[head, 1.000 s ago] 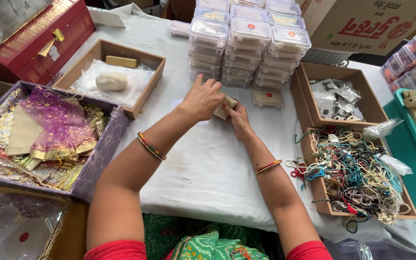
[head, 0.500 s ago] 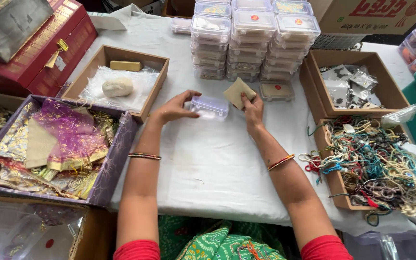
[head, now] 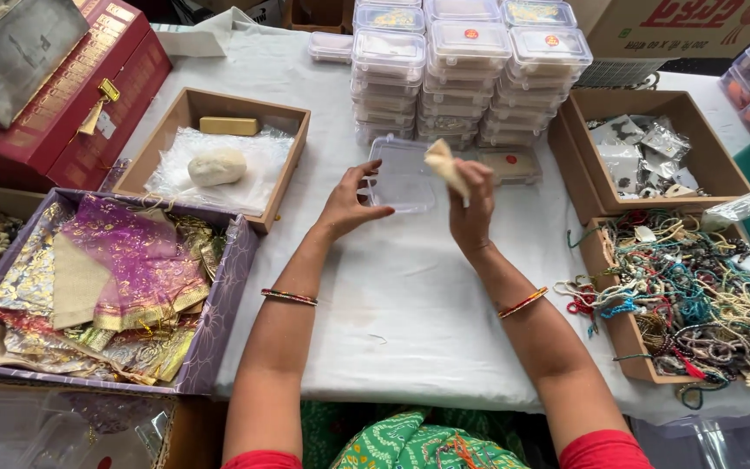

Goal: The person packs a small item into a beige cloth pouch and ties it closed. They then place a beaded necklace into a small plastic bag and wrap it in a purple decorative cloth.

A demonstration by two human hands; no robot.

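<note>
Pinching beige pouch (head: 444, 163), steadying clear box (head: 401, 176)

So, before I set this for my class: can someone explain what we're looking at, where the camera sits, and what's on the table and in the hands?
There is no machine here, only a person's two bare hands. The one picture comes from a camera worn on their head, looking down over their arms at a table with a white cloth.

The left hand holds a clear plastic box by its edge. The right hand pinches a small beige pouch above it.

Behind stand stacks of lidded clear boxes. On the left lie a purple tray of shiny fabric bags and a brown tray with a pale lump on plastic wrap. On the right, one brown tray holds small packets, and another a tangle of coloured threads.
</note>
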